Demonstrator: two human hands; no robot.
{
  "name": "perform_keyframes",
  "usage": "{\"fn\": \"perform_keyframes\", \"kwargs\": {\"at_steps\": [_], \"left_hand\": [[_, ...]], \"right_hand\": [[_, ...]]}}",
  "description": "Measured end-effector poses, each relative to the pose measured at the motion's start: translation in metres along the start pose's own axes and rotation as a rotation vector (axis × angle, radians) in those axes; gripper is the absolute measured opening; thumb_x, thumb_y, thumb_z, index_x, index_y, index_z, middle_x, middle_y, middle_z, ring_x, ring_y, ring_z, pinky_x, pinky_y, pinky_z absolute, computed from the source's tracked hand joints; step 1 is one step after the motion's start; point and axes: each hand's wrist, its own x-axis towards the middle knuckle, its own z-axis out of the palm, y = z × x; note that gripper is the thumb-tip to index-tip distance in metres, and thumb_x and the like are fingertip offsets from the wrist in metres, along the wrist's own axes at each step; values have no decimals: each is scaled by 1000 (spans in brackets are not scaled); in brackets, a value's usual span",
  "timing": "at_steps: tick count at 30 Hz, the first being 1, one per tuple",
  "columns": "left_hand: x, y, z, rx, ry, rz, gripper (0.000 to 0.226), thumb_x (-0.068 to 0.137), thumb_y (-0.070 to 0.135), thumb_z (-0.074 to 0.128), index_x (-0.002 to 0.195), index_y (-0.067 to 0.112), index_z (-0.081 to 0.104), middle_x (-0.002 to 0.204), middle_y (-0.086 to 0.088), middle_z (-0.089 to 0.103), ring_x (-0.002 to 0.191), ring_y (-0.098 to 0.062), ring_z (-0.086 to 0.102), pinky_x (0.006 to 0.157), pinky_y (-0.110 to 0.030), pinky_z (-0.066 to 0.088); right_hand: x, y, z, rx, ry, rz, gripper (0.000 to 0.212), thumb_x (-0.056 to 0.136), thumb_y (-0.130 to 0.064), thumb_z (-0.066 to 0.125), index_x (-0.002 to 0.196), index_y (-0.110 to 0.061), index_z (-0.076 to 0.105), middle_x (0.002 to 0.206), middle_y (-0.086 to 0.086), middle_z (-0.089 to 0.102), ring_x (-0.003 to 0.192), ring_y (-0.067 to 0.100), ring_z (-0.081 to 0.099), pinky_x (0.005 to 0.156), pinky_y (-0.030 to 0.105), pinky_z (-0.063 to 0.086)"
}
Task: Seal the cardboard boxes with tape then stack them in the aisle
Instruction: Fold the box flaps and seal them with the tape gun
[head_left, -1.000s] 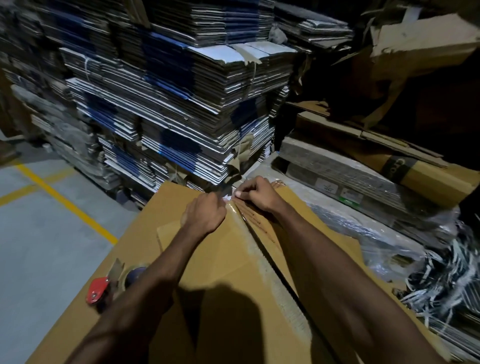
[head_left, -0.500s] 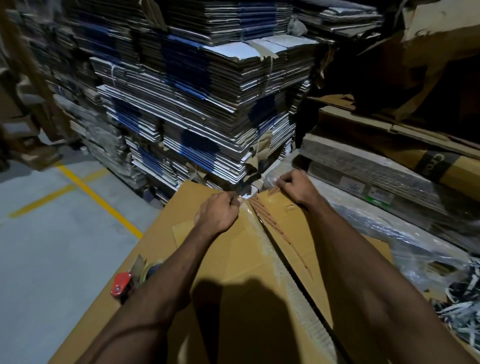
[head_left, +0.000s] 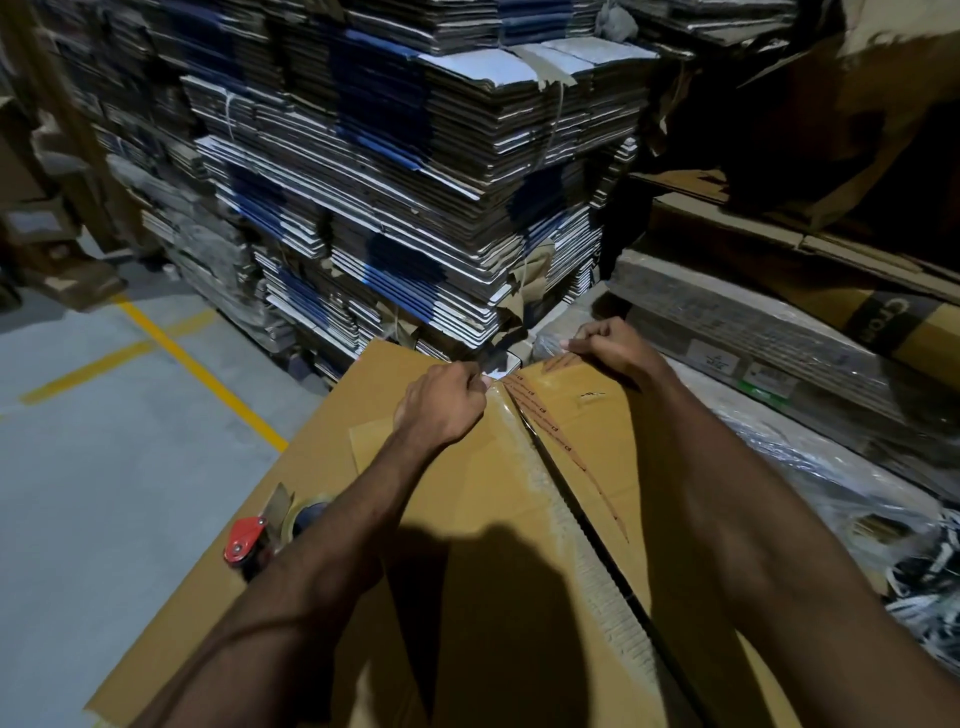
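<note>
The left hand is curled at the far edge of the cardboard box, fingertips pinched on what looks like the end of the clear tape where the centre seam reaches that edge; exactly what the pinch holds is too small to tell. The right hand lies over the far right corner of the same top, fingers bent over the edge and pressing the right flap down. Between the forearms the seam runs back toward the near edge with a dark gap still showing beside the tape strip, so the flaps look not fully drawn together. The risk, as I judge it, is that the tape sets with that gap open or wrinkles at the far edge if the left pinch pulls crooked, and the right flap may spring up if its hand lifts early. The tape dispenser sits on the box top near its left edge, just beside the left forearm, which could knock it onto the floor. Stacks of flattened cartons crowd the far edge.
</note>
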Motion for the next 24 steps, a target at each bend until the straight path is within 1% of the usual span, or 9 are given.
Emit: {"fn": "perform_keyframes", "kwargs": {"at_steps": [4, 6, 10, 12, 14, 16, 19, 22, 24], "left_hand": [[0, -5, 5, 13, 13, -8, 26, 104, 34, 47, 89, 20, 63, 83, -1, 66, 81, -25, 63, 82, -43, 54], [0, -6, 7, 7, 17, 6, 29, 104, 35, 46, 83, 20, 59, 76, 1, 62, 76, -23, 61, 79, -42, 55], [2, -7, 8, -9, 9, 2, 31, 103, 38, 46, 80, 20, 57, 74, 1, 60, 74, -23, 60, 77, -42, 54], [3, -8, 10, -6, 6, -15, 31, 102, 40, 46, 77, 21, 53, 72, 3, 57, 74, -25, 60, 76, -41, 54], [4, -9, 11, -24, 18, -50, 26, 100, 39, 50, 79, 23, 54, 75, 5, 58, 77, -24, 61, 74, -38, 51], [6, -10, 10, -91, 47, -79, 22, 98, 40, 57, 83, 25, 59, 78, 8, 62, 79, -20, 62, 71, -35, 49], [8, -11, 8, -136, 56, -99, 23, 97, 40, 62, 81, 23, 62, 77, 11, 64, 80, -17, 63, 71, -35, 52], [9, -11, 8, -117, 52, -97, 23, 98, 37, 61, 80, 22, 62, 77, 9, 64, 79, -18, 63, 73, -38, 54], [6, -10, 9, -99, 58, -93, 24, 98, 33, 59, 77, 22, 57, 73, 11, 59, 76, -18, 60, 67, -35, 49]], "right_hand": [[-3, 3, -1, 48, -31, -6, 14, 91, -24, 75, 90, -11, 79, 91, 5, 76, 99, 24, 68, 94, 42, 49], [-3, 2, 0, 31, 17, 8, 5, 89, -14, 76, 85, -12, 80, 86, 5, 76, 94, 22, 67, 91, 39, 50], [-7, -7, 5, 7, 27, 8, 11, 91, -7, 69, 90, -6, 79, 85, 6, 74, 88, 16, 65, 83, 33, 45], [-8, -10, 8, -13, -24, -7, 11, 93, -14, 70, 93, -8, 80, 88, 1, 75, 91, 11, 65, 84, 32, 45], [-9, -10, 14, -72, -67, -16, 12, 90, -31, 77, 88, -20, 82, 92, -5, 77, 101, 14, 66, 97, 43, 49], [-9, -10, 21, -163, -51, -29, 18, 83, -50, 79, 84, -32, 82, 98, -11, 76, 111, 15, 61, 108, 56, 41], [-6, -8, 33, -314, 6, -68, 36, 75, -74, 71, 80, -40, 79, 103, -14, 73, 118, 17, 53, 113, 59, 29], [-10, -15, 38, -335, 38, -86, 34, 79, -70, 71, 83, -38, 79, 112, -11, 71, 129, 25, 48, 113, 53, 28], [-16, -23, 47, -312, 21, -102, 27, 83, -60, 75, 91, -35, 78, 121, -11, 67, 132, 20, 41, 113, 49, 25]]}}
